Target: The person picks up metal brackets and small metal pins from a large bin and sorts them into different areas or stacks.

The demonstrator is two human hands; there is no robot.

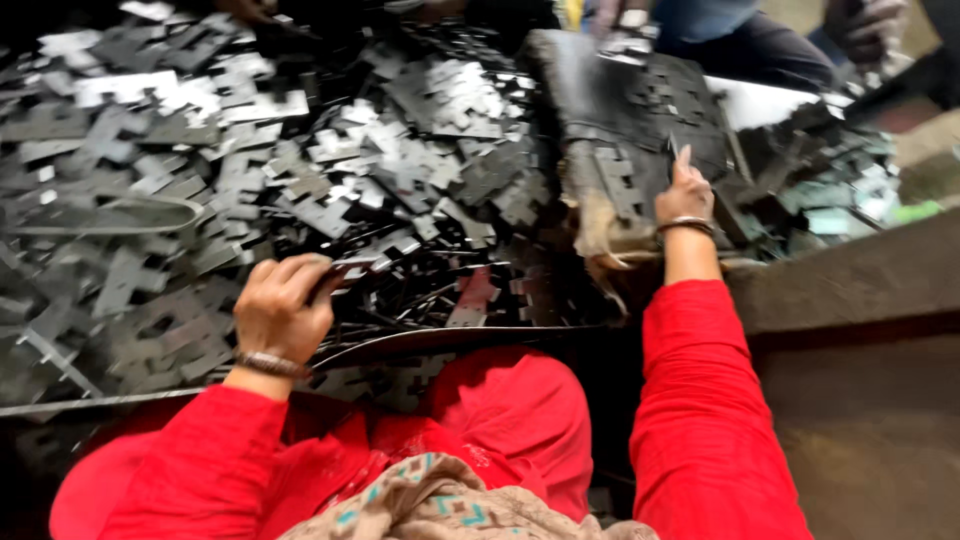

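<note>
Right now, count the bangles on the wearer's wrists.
2. One bangle circles the left wrist, just above the red sleeve, near the pile of metal pieces. The other bangle sits on the right wrist. Sleeves may hide more.

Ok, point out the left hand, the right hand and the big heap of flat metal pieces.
left hand (283, 308), head view, on the knuckles.
right hand (684, 193), head view, back of the hand.
heap of flat metal pieces (330, 160), head view, middle of the pile.

Flat grey cross-shaped stamped metal piece (352, 266) pinched level above the heap, similar dark metal piece (672, 150) held upright against black block
</note>
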